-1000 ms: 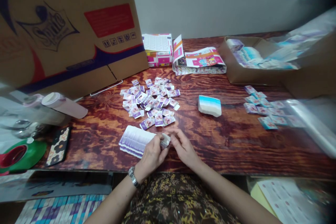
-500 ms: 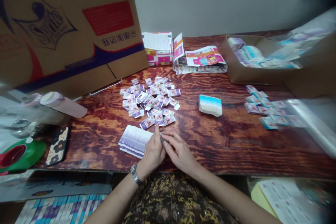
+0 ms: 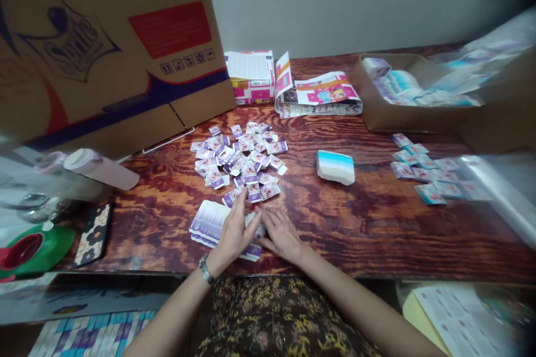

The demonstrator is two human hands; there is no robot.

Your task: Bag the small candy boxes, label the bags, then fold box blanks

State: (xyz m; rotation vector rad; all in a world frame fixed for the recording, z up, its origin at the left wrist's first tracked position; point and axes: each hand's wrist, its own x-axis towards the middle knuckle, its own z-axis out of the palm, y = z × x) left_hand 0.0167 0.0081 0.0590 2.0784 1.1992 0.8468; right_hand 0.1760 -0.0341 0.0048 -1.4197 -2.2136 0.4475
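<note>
A pile of small purple-and-white boxes lies on the wooden table. Nearer the front edge are rows of flat white-and-purple cards. My left hand, with a metal watch at its wrist, is over the right part of the cards, thumb and fingers apart. Close against it, my right hand has bent fingers at a small printed piece between the hands; its fingertips are partly hidden. A stack of blue-and-white cards stands to the right of the pile.
A large cardboard box stands back left, with pink bottles, a flowered phone and green tape before it. Folded printed sheets lie at the back. An open carton and more small boxes are right.
My left hand has shifted slightly left and its thumb has spread from the fingers. More of the purple cards and a small piece now show between and below my hands.
</note>
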